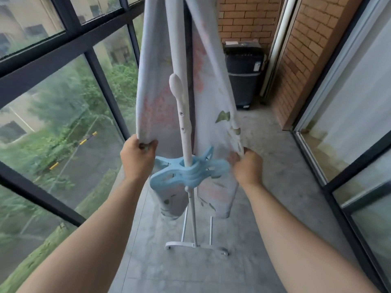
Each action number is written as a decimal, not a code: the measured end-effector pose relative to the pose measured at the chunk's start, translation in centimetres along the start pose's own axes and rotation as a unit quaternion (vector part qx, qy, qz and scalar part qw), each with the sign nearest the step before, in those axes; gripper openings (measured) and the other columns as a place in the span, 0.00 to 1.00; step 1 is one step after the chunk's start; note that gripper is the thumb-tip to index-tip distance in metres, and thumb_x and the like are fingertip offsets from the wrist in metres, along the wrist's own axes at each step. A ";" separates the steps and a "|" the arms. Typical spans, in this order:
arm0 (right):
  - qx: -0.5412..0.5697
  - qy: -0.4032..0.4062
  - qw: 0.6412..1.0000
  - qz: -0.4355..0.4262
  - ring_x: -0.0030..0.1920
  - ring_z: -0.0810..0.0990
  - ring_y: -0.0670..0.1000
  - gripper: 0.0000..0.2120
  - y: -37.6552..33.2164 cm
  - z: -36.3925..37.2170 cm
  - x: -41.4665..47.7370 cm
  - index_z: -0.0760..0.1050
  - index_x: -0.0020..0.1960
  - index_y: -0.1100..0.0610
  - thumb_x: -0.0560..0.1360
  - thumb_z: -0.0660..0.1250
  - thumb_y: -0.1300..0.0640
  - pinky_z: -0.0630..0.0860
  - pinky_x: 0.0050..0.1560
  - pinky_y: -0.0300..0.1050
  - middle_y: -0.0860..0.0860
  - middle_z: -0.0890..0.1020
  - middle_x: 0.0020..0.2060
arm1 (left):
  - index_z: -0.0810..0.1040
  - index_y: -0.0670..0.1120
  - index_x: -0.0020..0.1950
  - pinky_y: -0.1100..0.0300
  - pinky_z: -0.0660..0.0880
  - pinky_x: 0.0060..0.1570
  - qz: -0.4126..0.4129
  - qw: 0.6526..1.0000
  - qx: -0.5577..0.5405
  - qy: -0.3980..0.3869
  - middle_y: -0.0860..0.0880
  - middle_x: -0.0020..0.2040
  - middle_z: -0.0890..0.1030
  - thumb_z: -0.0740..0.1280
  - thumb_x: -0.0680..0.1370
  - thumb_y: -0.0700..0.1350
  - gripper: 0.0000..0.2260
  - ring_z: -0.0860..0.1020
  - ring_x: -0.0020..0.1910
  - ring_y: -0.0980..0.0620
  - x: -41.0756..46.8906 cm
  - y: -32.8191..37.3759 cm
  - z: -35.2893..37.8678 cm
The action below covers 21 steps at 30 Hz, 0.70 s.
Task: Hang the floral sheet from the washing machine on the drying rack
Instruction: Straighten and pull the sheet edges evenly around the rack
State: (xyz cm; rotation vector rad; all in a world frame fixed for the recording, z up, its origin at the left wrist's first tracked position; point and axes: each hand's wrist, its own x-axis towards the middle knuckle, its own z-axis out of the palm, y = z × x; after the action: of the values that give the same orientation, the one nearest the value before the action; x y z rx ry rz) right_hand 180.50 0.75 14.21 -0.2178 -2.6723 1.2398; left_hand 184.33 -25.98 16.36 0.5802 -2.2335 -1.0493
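Note:
The floral sheet (157,98), pale blue with pink flowers and green leaves, hangs in two panels on either side of the white drying rack (185,127). My left hand (138,155) grips the lower edge of the left panel. My right hand (246,166) pinches the edge of the right panel. Both arms reach forward at waist height. Large light blue clips (186,169) sit clamped around the rack's upright pole between my hands. The rack's top is out of view above.
The rack's white wheeled foot (196,246) stands on the grey tiled floor. Dark-framed windows (63,49) run along the left. A black bin (243,75) stands at the far end by the brick wall (296,56). Sliding glass doors (359,144) line the right.

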 end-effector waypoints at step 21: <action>0.092 0.071 0.983 -0.139 0.35 0.77 0.44 0.03 18.9 23.3 -3.6 0.77 0.50 0.53 0.78 0.67 0.54 0.71 0.37 0.36 0.43 0.80 0.38 | 0.63 0.46 0.37 0.60 0.56 0.35 0.151 0.977 -0.054 0.143 0.53 0.32 0.66 0.61 0.80 0.46 0.13 0.64 0.33 0.52 -8.4 -22.9 18.1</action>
State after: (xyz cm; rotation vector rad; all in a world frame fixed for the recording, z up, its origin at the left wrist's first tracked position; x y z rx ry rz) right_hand 179.62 -5.12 -15.37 0.0886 -2.3513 1.3143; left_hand 181.26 -24.77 -13.80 0.3073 -1.9247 -0.8648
